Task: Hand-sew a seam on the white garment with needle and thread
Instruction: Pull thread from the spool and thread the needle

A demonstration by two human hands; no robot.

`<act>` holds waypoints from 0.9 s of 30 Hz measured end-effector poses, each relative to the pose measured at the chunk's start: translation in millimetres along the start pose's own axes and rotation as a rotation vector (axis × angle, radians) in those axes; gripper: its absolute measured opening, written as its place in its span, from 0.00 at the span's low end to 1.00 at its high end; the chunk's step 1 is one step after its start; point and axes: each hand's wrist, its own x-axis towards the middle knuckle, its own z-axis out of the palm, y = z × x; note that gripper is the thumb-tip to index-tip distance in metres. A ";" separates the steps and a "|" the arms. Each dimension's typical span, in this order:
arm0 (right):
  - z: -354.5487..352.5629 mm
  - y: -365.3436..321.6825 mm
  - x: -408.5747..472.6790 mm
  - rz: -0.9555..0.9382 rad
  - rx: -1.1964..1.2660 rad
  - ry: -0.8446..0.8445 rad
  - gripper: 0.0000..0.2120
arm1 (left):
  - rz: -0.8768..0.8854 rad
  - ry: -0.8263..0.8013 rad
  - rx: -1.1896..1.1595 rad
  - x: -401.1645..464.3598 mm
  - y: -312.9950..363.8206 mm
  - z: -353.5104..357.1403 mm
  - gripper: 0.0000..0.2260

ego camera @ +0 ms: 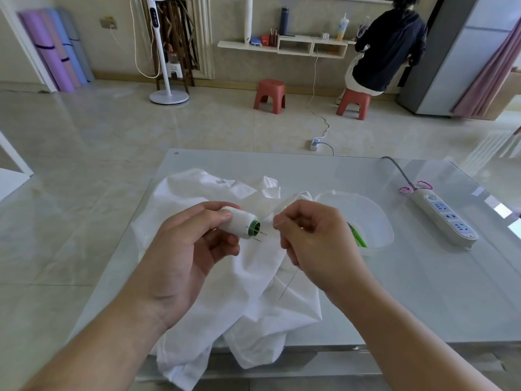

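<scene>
Left hand (183, 249) fingers grip the spool (242, 222); right hand (315, 238) pinches thread above the garment (253, 292); loose needles (260, 237) could prick or drop.

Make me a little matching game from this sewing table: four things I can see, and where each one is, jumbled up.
Things:
1. spool of white thread
2. white garment
3. green snips
4. power strip

Places:
A. inside the clear plastic tub
B. spread on the glass table under both hands
C. held in the left hand
D. on the table's right side

Pairs: 1-C, 2-B, 3-A, 4-D
</scene>
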 end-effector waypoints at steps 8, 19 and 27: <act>-23.4 -6.8 6.3 0.052 0.167 -0.182 0.10 | 0.025 0.217 0.013 8.2 -2.4 -5.1 0.09; -57.1 -3.0 17.9 0.129 0.380 0.062 0.15 | 0.060 0.358 -0.025 20.1 -2.5 -13.3 0.06; -66.6 0.8 15.7 0.144 0.238 0.207 0.13 | 0.144 0.394 -0.084 21.0 2.5 -14.5 0.05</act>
